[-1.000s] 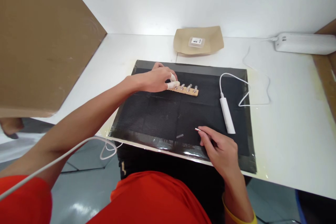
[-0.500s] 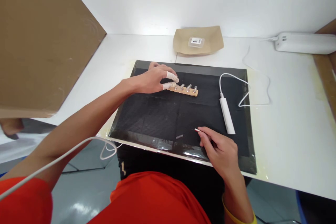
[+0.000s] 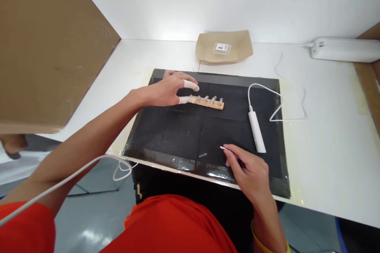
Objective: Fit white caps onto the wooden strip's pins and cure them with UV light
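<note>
My left hand hovers at the left end of a small wooden strip, with white covers on the thumb and index finger. Those two fingers are apart, and the thumb tip meets or overlaps the strip's end. Along the strip stand several short, clear-grey capped pegs with shiny bases. Near the front edge of the black mat, my right hand pinches a thin white stick, most of it hidden by the fingers. A small grey translucent tube lies on the mat left of that hand.
A white stick-shaped device with a looping cable lies on the mat's right side. At the back stands a cardboard tray holding a clear labelled box. A white power strip lies back right; a cardboard panel rises at left.
My left hand has shifted slightly left along the strip, and its thumb and index finger have spread apart. My right hand stays in place with the white stick.
</note>
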{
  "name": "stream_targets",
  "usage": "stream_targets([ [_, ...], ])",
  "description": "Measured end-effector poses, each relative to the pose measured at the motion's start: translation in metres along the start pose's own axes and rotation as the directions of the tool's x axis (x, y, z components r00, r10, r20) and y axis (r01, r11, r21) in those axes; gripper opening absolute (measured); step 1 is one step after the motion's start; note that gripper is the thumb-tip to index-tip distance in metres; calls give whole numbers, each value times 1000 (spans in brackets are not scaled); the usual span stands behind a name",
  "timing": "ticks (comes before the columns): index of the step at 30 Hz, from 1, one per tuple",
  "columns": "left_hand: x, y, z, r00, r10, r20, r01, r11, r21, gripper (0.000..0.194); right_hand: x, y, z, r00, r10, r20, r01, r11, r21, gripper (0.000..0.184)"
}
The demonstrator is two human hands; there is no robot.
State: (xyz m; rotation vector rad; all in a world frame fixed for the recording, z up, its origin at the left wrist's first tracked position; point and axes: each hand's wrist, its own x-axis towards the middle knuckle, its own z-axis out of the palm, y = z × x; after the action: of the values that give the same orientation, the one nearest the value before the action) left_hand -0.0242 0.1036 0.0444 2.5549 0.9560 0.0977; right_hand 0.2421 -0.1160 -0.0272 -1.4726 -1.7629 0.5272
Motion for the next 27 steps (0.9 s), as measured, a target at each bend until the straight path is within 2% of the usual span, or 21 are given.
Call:
stream_targets([
  [8, 8, 3, 7, 997, 68, -34, -67, 997, 41, 33, 0, 0, -1, 1000, 1, 5, -1, 1000, 6, 24],
  [16, 16, 10, 16, 994, 84, -75, -75, 990, 115, 31, 0, -1, -1, 999, 38, 24, -39, 999, 17, 24],
  [20, 17, 11, 16, 995, 79, -54, -73, 991, 110, 38, 0, -1, -1, 1000, 18, 18, -18, 1000, 7, 24],
  [27, 29, 7, 18, 995, 100, -14, -98, 991, 96, 27, 1, 0, 0, 1000, 3, 19, -3, 1000, 4, 24],
])
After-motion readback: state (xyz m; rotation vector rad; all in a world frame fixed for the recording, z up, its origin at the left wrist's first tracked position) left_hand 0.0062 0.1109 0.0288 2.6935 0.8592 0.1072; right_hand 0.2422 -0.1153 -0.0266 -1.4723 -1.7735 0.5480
